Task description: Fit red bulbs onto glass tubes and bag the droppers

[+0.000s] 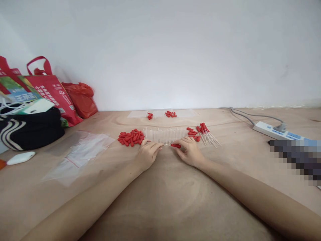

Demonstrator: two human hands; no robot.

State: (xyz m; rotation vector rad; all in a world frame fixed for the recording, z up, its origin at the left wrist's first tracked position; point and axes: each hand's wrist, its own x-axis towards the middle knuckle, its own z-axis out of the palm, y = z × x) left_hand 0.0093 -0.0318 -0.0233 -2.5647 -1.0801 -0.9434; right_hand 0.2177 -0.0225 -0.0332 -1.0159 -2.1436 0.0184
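My left hand (pixel 149 153) is closed in a pinch on a thin clear dropper tube (pixel 166 145), its tip pointing right. Facing it, my right hand (pixel 190 150) pinches a red rubber dropper bulb (pixel 176 146). A small gap shows between tube and bulb. Behind both hands lies a row of clear tubes (pixel 165 134) side by side. Left of the row is a pile of loose red bulbs (pixel 130 137). More red bulbs (pixel 192 133) lie by my right hand, beside several droppers with bulbs fitted (pixel 207 134).
Clear plastic bags (pixel 80 154) lie to the left. Further left are a black striped bundle (pixel 32 129), a white case (pixel 21 158) and red bags (pixel 54 93). More bulbs (pixel 171 114) lie near the wall. A power strip (pixel 281 131) with a cable is at the right.
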